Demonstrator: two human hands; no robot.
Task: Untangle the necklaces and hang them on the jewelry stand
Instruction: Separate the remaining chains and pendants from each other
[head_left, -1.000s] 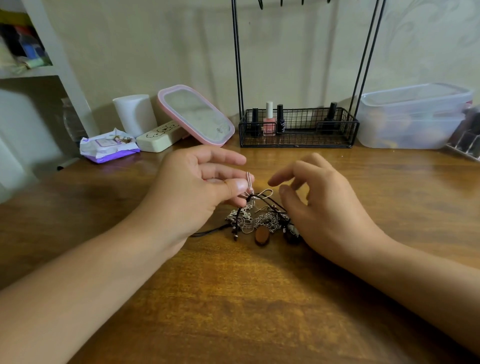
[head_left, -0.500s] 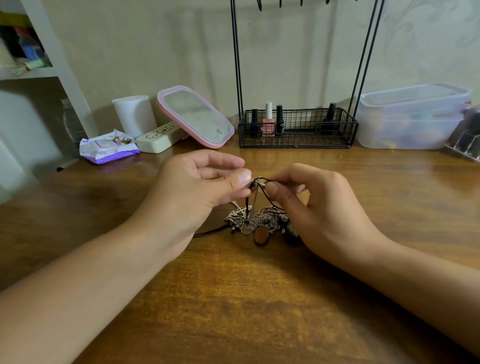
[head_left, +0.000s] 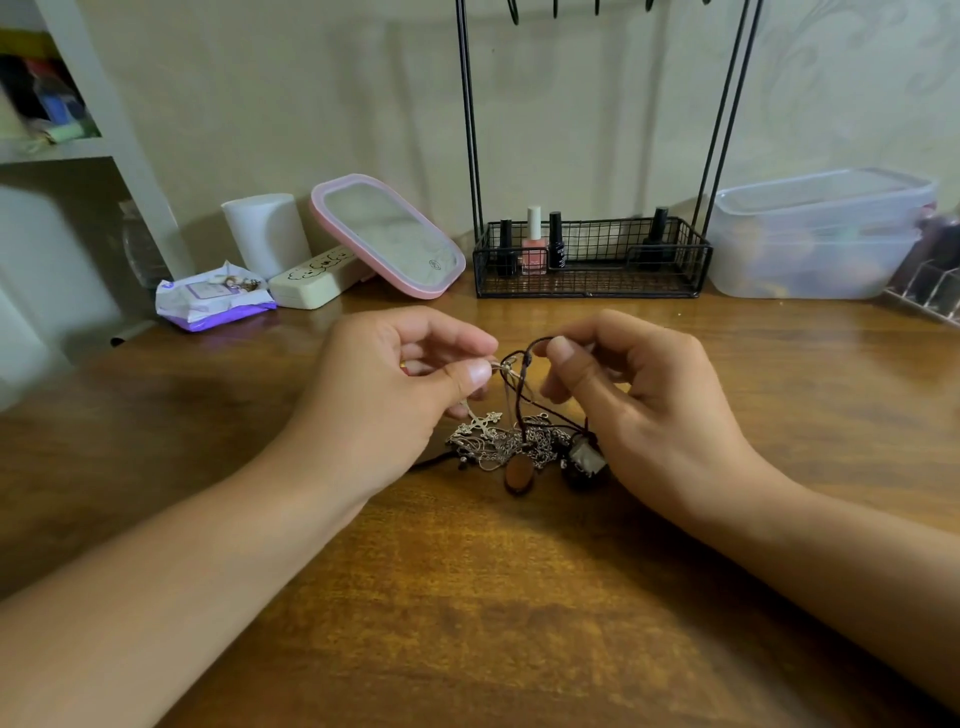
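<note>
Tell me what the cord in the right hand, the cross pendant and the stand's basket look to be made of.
Cord: dark, matte, bends softly in a loop; likely waxed thread or leather. Cross pendant: silvery with ornate edges and glints; looks like metal. Basket: thin black grid wires, matte; probably coated metal wire.

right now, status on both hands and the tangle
Left hand pinching silver chain; right hand pinching dark cord. Necklace tangle on table, unseparated. Jewelry stand behind, path open.

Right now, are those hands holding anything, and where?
Left hand pinches a thin silver chain; right hand pinches the dark cord's raised loop, above the tangled necklaces.
</note>
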